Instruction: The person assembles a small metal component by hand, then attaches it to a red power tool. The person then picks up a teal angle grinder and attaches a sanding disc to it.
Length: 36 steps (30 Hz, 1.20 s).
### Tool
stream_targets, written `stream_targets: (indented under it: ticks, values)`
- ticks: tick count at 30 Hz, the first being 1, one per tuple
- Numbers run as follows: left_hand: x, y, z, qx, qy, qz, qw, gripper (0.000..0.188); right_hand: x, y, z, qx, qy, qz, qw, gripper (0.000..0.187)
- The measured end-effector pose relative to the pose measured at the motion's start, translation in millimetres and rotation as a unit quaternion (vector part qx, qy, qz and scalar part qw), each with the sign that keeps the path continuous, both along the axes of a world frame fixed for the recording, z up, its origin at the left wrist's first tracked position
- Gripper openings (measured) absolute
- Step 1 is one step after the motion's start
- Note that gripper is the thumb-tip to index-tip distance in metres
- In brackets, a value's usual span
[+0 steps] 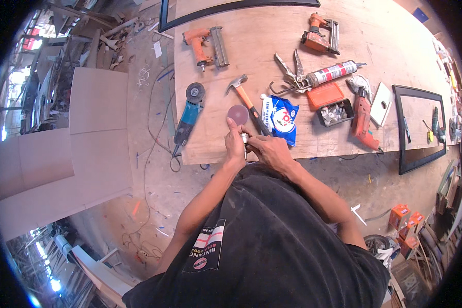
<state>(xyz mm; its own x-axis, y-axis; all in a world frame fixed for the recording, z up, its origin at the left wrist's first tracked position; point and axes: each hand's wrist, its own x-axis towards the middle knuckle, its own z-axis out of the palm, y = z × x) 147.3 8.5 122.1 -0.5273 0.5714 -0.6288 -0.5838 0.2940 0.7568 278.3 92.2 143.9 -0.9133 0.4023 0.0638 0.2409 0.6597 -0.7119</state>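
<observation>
Near the table's front edge, my left hand point(234, 143) is closed around a small whitish metal piece with a thin shaft point(245, 139). The fingers of my right hand point(271, 152) pinch the same piece from the right. My fingers partly cover it, so its exact kind does not show. Just beyond my left thumb is a round pinkish sanding disc point(238, 114); whether the thumb touches it, I cannot tell. A claw hammer point(245, 98) with an orange and black handle lies behind my hands. Close to my right hand is a blue and white plastic packet point(282, 119).
An angle grinder point(189, 115) lies left on the wooden table point(262, 46). Two orange nail guns point(205, 47) lie farther back. To the right are a caulking gun point(321, 76), an orange-lidded box point(335, 112), a red drill point(362, 115) and a black frame point(399, 128) overhanging the edge.
</observation>
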Motion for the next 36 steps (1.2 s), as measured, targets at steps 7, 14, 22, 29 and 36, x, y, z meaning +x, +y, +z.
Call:
stream_targets:
  ticks: [7,14,22,29,36]
  values:
    - [40,28,5,-0.073,-0.004,0.028,0.997,0.087,37,18,-20,-0.09,0.11,-0.03,0.989,0.007]
    - [22,-12,-1,0.024,-0.166,0.1,0.981,0.087,94,106,-21,-0.19,0.073,-0.221,0.954,0.01]
    - [21,-9,8,0.129,-0.211,0.056,0.967,0.087,71,132,-42,0.092,-0.006,-0.203,0.975,0.028]
    - [33,-3,15,0.193,-0.182,-0.05,0.963,0.06,94,57,55,-0.189,0.152,-0.152,0.958,0.037]
    - [50,-27,-31,0.142,-0.227,-0.122,0.956,0.019,123,-36,243,-0.222,0.417,0.004,0.881,0.02]
